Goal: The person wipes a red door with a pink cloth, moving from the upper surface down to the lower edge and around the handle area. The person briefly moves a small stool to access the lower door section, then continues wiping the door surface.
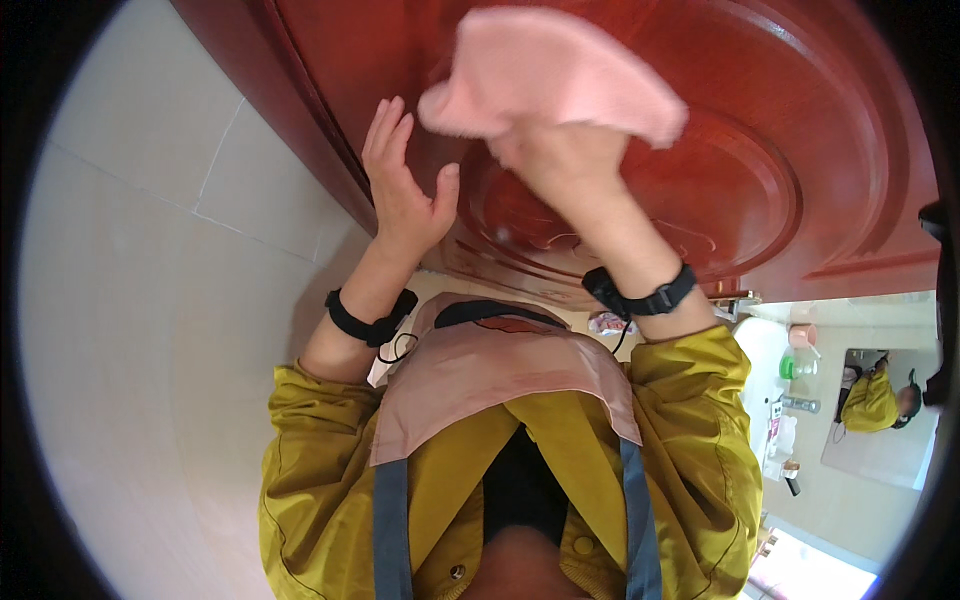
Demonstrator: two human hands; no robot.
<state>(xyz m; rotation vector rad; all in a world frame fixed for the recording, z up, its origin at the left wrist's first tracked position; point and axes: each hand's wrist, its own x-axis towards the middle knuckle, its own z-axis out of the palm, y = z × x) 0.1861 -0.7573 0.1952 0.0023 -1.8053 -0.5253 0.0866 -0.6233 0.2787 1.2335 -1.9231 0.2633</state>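
My right hand [566, 154] is at a pink cloth [551, 71], which covers its fingers and spreads over the upper part of a red wooden door [720, 172]. The door has oval raised moulding. Cloth and hand are slightly blurred. My left hand [409, 176] is raised near the door's left edge, fingers apart, holding nothing. Whether it touches the door I cannot tell. Both wrists wear black straps.
Pale wall tiles [150, 300] run along the left, beside the door frame [315, 97]. A metal door handle [739, 302] juts out at lower right. Beyond it, a white washbasin counter [757, 352] carries a pink cup [802, 335] and bottles, beside a wall mirror [862, 450].
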